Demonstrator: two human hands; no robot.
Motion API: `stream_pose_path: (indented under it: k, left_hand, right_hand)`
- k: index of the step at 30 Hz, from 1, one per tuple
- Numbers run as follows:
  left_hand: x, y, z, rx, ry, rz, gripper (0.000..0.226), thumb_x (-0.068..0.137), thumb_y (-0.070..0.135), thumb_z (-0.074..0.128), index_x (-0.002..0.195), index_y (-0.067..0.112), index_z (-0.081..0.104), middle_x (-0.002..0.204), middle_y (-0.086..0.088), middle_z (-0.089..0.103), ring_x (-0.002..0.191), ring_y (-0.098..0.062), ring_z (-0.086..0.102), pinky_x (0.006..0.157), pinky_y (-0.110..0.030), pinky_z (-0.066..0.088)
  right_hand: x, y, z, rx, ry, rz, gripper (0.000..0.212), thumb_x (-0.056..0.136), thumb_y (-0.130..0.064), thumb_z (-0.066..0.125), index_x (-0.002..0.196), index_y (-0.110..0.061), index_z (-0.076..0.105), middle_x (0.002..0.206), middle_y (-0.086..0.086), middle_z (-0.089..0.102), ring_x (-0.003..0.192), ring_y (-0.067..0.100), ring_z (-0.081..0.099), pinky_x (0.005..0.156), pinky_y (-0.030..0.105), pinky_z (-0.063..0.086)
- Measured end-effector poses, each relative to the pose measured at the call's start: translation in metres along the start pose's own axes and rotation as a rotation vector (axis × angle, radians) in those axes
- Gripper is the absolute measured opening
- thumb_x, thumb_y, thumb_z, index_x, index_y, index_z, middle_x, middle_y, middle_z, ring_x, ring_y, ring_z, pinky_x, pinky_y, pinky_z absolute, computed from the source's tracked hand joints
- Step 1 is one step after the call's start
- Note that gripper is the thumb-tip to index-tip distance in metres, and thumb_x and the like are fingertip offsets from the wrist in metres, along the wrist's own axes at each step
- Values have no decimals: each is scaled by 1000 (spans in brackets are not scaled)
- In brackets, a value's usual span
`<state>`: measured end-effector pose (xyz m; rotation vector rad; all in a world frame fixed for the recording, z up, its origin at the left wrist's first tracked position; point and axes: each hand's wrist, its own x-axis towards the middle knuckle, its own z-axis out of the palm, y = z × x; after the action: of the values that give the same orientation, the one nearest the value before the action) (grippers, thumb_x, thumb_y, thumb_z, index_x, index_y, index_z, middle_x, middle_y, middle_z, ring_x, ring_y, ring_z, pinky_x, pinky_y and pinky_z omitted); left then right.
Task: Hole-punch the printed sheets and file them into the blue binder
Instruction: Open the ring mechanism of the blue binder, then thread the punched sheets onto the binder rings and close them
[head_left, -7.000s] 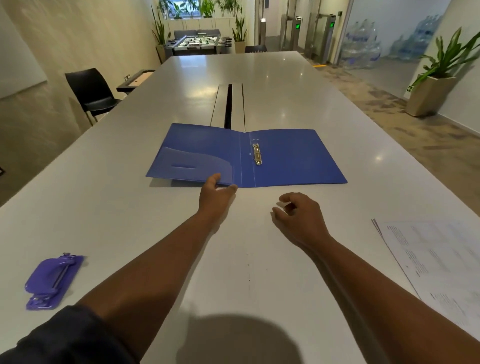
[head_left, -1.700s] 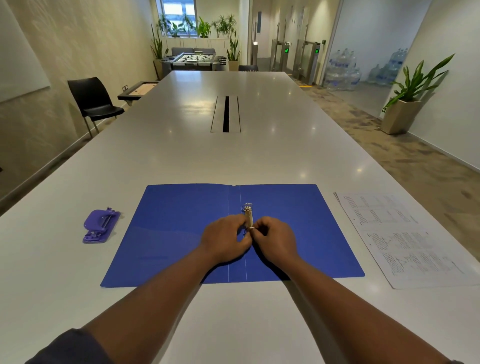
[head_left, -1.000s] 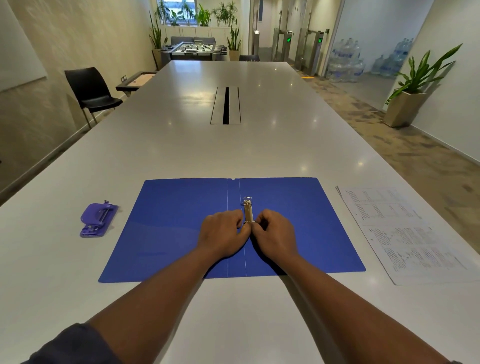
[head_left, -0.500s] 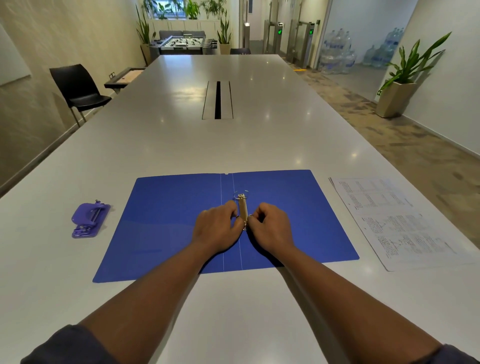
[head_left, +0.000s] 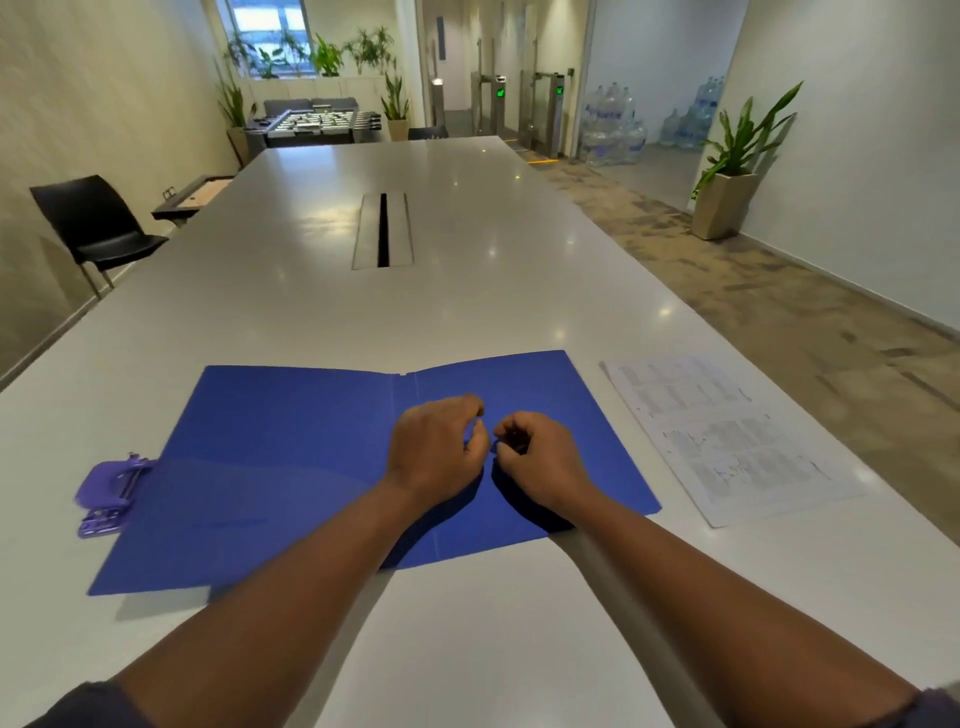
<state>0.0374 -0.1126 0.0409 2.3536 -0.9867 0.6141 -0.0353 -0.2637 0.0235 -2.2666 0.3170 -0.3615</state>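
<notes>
while over binder (head_left: 291, 467), both hands curled

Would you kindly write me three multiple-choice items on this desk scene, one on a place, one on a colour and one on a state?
1. Where do the printed sheets lie?
A. Right of the binder
B. Inside the binder
C. Under the hole punch

2. What colour is the hole punch?
A. Black
B. Purple
C. Red

3. How is the blue binder?
A. Closed and upright
B. Closed and flat
C. Open and flat on the table

Answers:
1 A: the sheets rest on the white table beside the binder's right cover.
2 B: the punch at the binder's left edge is purple.
3 C: both covers lie spread, with the left hand and right hand curled over its middle.
</notes>
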Motion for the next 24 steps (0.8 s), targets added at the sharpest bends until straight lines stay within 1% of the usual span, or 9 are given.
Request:
stream_pose_path:
  k: [4,7,10,12,16,19,21,22,24]
  left_hand:
    - [17,45,28,-19,-196,-14,16,95,37,54,98,28,66,66,11,55,59,-14,53,56,-27,38]
    - [28,78,56,-42,-355,-36,31,99,52,49,112,31,66,81,8,67,77,-17,62,64,-29,47]
    - [42,110,83,-71,-436,-57,48,93,68,49,119,32,65,105,7,73,99,-20,65,74,-31,49]
    - [51,129,99,-97,-488,-89,58,88,75,51,126,32,63,117,6,71,110,-21,63,81,-33,48]
    - [71,153,118,-51,-587,-111,73,81,81,53,136,33,56,134,4,63,122,-23,58,89,-36,46]
    - [81,161,125,-11,-622,-104,73,80,83,51,129,29,60,125,5,66,113,-22,62,83,-35,48]
    - [83,161,132,24,-627,-71,68,78,87,47,104,26,64,100,8,69,92,-18,64,70,-34,49]
    - [83,160,135,51,-634,-55,67,77,89,45,90,25,60,87,10,66,81,-15,62,62,-31,46]
    - [82,160,141,114,-649,-21,66,78,88,44,78,23,50,74,11,60,69,-11,57,54,-28,39]
  right_hand:
    - [-2,30,-49,-8,98,100,13,92,-15,67,104,-15,72,98,-4,71,86,13,67,85,31,55]
    - [-2,63,-92,-35,198,215,11,90,-20,68,101,-20,69,100,-6,70,84,13,67,86,35,56]
    - [-2,96,-134,-100,257,338,30,88,-25,69,118,-20,69,122,-1,71,105,19,67,91,30,50]
    - [-1,115,-159,-148,263,426,44,87,-28,71,129,-19,65,134,3,66,121,24,62,98,35,48]
    - [-2,147,-200,-379,202,554,63,81,-49,70,134,-17,58,139,7,57,129,35,51,98,43,47]
    - [-2,163,-218,-473,145,631,76,72,-67,69,128,-17,55,135,7,56,128,35,49,98,47,46]
    - [0,171,-224,-476,114,663,84,68,-73,71,129,-18,53,136,6,53,130,35,46,100,49,42]
    - [0,174,-226,-474,104,670,87,67,-74,72,131,-18,51,138,6,51,132,35,44,102,49,40]
    - [-1,176,-229,-485,94,672,91,67,-74,74,135,-19,49,142,7,46,136,35,40,104,50,38]
